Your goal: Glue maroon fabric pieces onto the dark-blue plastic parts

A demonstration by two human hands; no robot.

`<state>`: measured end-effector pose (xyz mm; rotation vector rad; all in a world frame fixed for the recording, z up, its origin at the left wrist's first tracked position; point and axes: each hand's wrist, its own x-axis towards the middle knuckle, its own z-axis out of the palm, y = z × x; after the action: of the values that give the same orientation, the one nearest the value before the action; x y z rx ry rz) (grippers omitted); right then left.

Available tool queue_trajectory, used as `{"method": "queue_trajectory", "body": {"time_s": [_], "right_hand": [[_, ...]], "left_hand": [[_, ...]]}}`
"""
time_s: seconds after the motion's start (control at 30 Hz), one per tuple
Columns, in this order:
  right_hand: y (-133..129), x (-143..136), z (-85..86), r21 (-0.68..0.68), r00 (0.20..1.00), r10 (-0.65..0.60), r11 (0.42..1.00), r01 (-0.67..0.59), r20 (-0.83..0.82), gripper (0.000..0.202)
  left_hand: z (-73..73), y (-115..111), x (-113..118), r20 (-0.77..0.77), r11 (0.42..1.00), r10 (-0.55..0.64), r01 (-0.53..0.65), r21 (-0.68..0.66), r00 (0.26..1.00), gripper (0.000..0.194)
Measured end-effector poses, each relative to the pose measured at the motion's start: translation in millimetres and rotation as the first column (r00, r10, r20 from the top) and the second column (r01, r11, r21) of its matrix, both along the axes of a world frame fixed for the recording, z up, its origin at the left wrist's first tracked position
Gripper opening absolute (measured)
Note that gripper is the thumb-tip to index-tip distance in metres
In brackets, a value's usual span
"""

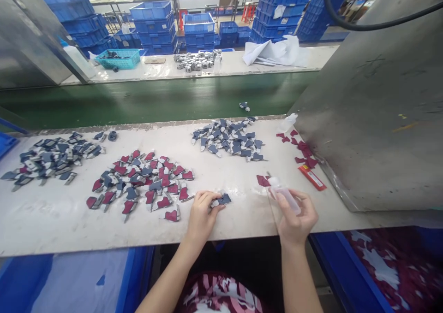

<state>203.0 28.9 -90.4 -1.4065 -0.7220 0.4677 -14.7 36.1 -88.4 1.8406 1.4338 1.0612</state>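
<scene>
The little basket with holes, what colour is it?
The basket is turquoise, a bright blue-green, seen best in the head view.

Workshop or factory floor, assembly line type; green belt runs past long bench; small parts lie in heaps on bench; blue crates stand stacked beyond; metal panels flank the station.

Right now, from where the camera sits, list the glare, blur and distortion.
Head view: pale reflections streak the green belt, and the worktop has a sheen near its middle; head view: the upper-left crate stack leans outward, probably wide-lens distortion; head view: the lower-right bin has contents that look smeared.
</scene>
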Motion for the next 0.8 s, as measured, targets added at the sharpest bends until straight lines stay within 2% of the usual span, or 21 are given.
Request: {"method": "queue_trajectory", "body": {"time_s": [0.13,0.23,0.33,0.4,0.43,0.47,0.53,0.57,0.6,0.67,0.73,0.8], "right_hand": [[23.3,46.9,-2.6,0.047,0.996,-0.079,0.996,0.077,0.029,0.056],[34.0,71.5,-7.5,-0.01,0.998,-0.048,0.999,0.048,0.032,0.067],[33.5,78.5,-12.1,-0.051,0.997,-0.021,0.998,0.025,0.078,0.077],[27.0,74.4,-14.2,-0.025,0.971,-0.091,0.995,0.099,0.223,0.093],[22.5,70.3,-15.1,0.009,0.928,-0.171,0.984,0.177,0.332,0.101],[17.5,65.3,-16.1,0.064,0.851,-0.271,0.96,0.272,0.45,0.105],[8.3,53.4,-17.9,0.178,0.647,-0.401,0.906,0.384,0.649,0.09],[5.0,47.3,-18.3,0.197,0.575,-0.39,0.908,0.37,0.719,0.074],[3.1,41.5,-18.1,0.178,0.538,-0.327,0.934,0.311,0.777,0.055],[4.1,32.6,-15.4,0.046,0.526,-0.097,0.993,0.109,0.845,0.028],[10.8,29.4,-10.2,-0.079,0.522,0.106,0.994,-0.074,0.846,0.022],[20.6,32.1,-4.4,-0.134,0.532,0.201,0.978,-0.162,0.823,0.027]], "left_hand": [[-0.5,1.2,-1.9,0.015,1.0,0.015,-0.015,-0.014,1.0,0.019],[-0.9,1.9,-3.6,0.039,1.0,0.017,-0.016,-0.023,0.999,0.018],[-1.6,2.0,-5.0,0.07,0.999,0.023,-0.021,-0.026,0.997,0.016],[-1.9,2.0,-5.6,0.085,0.999,0.026,-0.024,-0.029,0.996,0.016],[-1.9,1.9,-5.9,0.09,0.999,0.029,-0.026,-0.031,0.996,0.016],[-1.6,1.9,-6.0,0.095,0.999,0.031,-0.028,-0.035,0.995,0.016],[-0.7,1.8,-6.2,0.102,0.999,0.031,-0.027,-0.041,0.994,0.015],[-0.1,1.8,-6.3,0.103,0.999,0.03,-0.026,-0.044,0.994,0.015],[0.5,1.8,-6.4,0.104,0.999,0.028,-0.024,-0.047,0.994,0.015],[1.4,1.7,-6.6,0.106,0.999,0.022,-0.016,-0.052,0.994,0.016],[1.6,1.5,-6.8,0.11,0.998,0.018,-0.011,-0.056,0.994,0.016],[1.4,1.5,-6.7,0.115,0.998,0.021,-0.014,-0.062,0.993,0.016]]}}
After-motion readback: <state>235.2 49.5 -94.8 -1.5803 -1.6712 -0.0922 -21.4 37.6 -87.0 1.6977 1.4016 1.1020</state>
